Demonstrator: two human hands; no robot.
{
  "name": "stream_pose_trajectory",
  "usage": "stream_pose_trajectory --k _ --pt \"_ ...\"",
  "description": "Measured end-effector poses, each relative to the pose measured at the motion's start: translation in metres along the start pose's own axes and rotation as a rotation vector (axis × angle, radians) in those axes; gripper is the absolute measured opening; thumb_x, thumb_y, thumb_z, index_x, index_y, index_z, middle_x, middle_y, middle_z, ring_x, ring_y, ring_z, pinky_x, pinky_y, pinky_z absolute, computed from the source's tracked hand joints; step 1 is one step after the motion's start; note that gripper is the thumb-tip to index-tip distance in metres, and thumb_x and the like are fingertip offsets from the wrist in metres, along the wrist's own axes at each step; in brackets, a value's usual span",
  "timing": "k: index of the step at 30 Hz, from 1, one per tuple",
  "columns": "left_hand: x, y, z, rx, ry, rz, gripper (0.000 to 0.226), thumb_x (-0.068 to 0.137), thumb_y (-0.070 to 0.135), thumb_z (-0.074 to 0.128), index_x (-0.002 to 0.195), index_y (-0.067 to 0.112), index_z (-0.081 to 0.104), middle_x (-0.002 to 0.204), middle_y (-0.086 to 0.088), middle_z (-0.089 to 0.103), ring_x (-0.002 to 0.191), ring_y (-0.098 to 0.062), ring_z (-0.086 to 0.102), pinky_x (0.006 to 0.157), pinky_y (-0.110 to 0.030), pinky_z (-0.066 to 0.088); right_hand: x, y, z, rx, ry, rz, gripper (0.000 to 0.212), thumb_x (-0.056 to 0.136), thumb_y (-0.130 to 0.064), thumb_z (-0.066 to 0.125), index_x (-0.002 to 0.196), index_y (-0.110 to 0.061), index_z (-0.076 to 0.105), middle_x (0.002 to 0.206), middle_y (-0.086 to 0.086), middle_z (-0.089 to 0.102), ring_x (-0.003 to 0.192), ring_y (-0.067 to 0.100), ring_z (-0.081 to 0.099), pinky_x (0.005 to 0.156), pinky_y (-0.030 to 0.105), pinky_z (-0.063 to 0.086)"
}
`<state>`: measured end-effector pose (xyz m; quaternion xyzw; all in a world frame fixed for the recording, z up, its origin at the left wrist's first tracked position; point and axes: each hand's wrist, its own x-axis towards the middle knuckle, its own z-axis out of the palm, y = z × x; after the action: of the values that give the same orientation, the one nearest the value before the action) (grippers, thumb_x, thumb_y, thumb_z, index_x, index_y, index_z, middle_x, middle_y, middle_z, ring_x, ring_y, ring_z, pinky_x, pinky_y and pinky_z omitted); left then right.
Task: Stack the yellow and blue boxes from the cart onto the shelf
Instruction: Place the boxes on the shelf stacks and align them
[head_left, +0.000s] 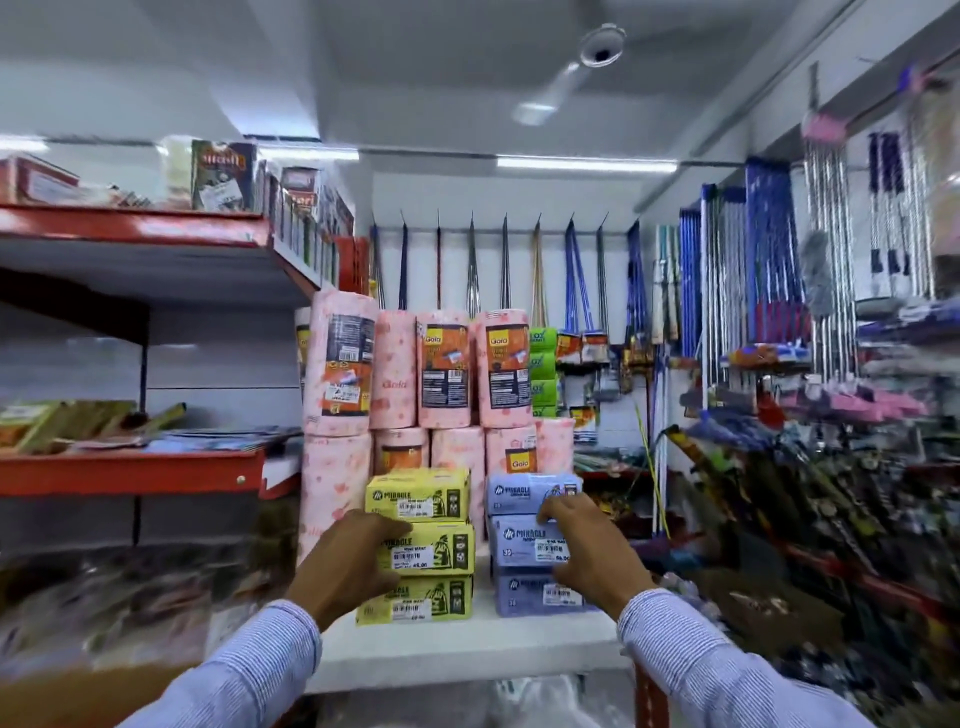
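Note:
Three yellow boxes (423, 543) stand stacked on the white shelf (467, 654), and three blue boxes (524, 540) stand stacked just to their right. My left hand (348, 564) rests against the left side of the yellow stack, fingers on the middle box. My right hand (592, 551) lies over the right front of the blue stack, fingers touching the top and middle boxes. Neither hand lifts a box; both press on the stacks. The cart is out of view.
Pink paper rolls (447, 374) are piled behind the boxes. Red-edged shelves (130, 473) with packets run along the left. Mops and brooms (769, 291) hang on the back wall and right side. A ceiling fan (597, 52) is overhead.

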<state>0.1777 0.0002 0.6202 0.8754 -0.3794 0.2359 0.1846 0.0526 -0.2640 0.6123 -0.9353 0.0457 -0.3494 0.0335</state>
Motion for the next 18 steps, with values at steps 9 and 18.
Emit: stream_pose_trajectory --k 9,18 --pt "0.018 -0.006 0.015 -0.013 -0.005 -0.023 0.056 0.071 0.022 0.082 0.124 0.025 0.063 0.125 0.002 0.068 0.108 -0.017 0.065 0.092 -0.033 0.055 0.012 0.014 0.019 0.009 0.013 0.025 0.052 0.065 0.001 0.08 0.104 -0.025 0.056 0.11 -0.004 0.057 0.097 0.017 0.056 0.079 0.025 0.046" --pt "0.017 -0.006 0.019 0.0 -0.018 -0.081 0.051 0.078 0.016 0.077 0.126 0.027 0.061 0.125 -0.004 0.067 0.105 -0.023 0.065 0.086 -0.034 0.057 0.01 0.013 0.021 0.007 0.008 0.05 0.048 0.067 -0.009 0.082 0.104 -0.025 0.057 0.109 -0.002 0.059 0.096 0.018 0.056 0.08 0.029 0.048"
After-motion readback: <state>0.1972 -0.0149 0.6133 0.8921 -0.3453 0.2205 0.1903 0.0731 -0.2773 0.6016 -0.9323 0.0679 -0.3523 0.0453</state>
